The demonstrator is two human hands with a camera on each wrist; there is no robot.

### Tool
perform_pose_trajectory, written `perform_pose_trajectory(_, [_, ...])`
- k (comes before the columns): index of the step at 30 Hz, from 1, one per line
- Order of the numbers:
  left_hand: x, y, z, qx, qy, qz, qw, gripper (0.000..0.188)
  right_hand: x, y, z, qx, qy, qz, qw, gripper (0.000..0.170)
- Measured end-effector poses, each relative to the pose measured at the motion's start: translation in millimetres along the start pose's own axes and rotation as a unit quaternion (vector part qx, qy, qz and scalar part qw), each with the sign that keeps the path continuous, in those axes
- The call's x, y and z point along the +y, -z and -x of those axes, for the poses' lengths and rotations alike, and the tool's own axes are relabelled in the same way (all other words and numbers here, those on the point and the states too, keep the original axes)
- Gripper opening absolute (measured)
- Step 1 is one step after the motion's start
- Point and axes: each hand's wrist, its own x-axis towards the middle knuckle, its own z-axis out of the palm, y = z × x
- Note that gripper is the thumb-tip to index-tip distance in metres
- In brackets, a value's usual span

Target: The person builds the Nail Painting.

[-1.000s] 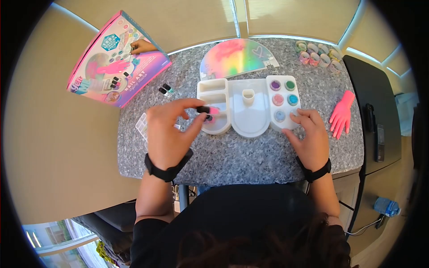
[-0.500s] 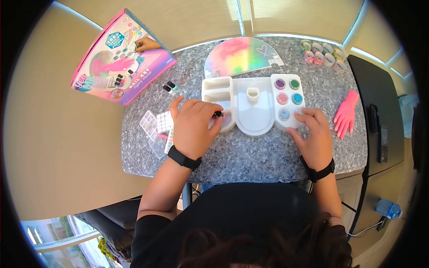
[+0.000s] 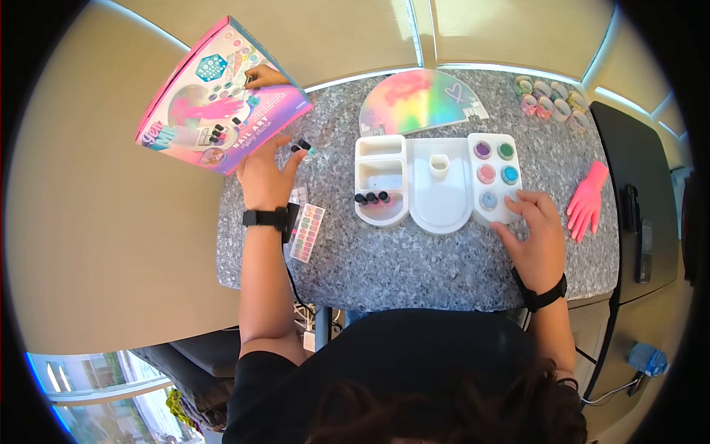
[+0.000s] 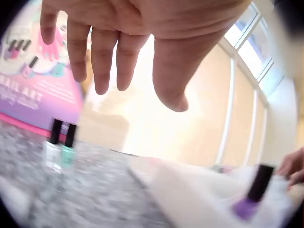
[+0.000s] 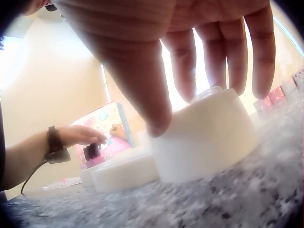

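Observation:
My left hand (image 3: pixel 266 177) reaches toward the back left, fingers spread and holding nothing. Close to its fingertips stand two black-capped nail polish bottles, one clear-white (image 4: pixel 53 154) and one mint green (image 4: pixel 68 156). Toward the middle of the table lies a white sectioned tray (image 3: pixel 440 207). Several nail polish bottles (image 3: pixel 372 199) stand in its front left compartment; a purple bottle (image 4: pixel 247 207) shows there in the left wrist view. My right hand (image 3: pixel 540 240) grips the tray's front right end, thumb (image 5: pixel 159 121) against the front wall. Glitter pots (image 3: pixel 486 174) sit in that end.
A large nail art box (image 3: pixel 229 96) stands back left. Behind the tray lies a rainbow half-round board (image 3: pixel 414 103). Sticker sheets (image 3: pixel 308 233) lie front left. A pink model hand (image 3: pixel 589 200) is at the right, several patterned rolls (image 3: pixel 545 107) back right.
My left hand put the black-capped nail polish bottles into the front left compartment, let go, and moved back left to the other two bottles. The right hand keeps its place on the tray.

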Motion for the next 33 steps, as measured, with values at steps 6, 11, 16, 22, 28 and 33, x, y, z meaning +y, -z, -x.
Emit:
perform_pose_trajectory(6, [-26.9,-31.6,-4.9,-0.007,0.074,-0.049,0.996,0.036,-0.3,0.6,0.0,0.004,-0.002,0.001,1.000,0.043])
perform_pose_trajectory(11, [-0.6,-7.5,1.3,0.034,0.038,-0.101,0.994,0.021,-1.3,0.2,2.0,0.001,-0.017,0.004,1.000,0.044])
perform_pose_trajectory(16, [84.8,30.4,34.2,0.047,-0.061,0.114,0.990,0.017,-4.7,-2.3,3.0,0.001,-0.008,0.026,1.000,0.044])
perform_pose_trajectory(22, [128.6,18.9,63.3,-0.055,-0.151,0.176,0.971,0.020,-3.1,-1.8,3.7,-0.001,-0.006,0.023,1.000,0.043])
perform_pose_trajectory(28, [128.8,0.0,68.4,-0.007,-0.188,0.080,0.979,0.021,-3.0,-1.8,5.2,0.005,-0.006,0.017,1.000,0.043])
perform_pose_trajectory(33, [131.2,-1.0,69.3,0.001,-0.179,0.050,0.983,0.021,-3.3,-0.7,5.3,0.003,-0.007,0.007,1.000,0.043])
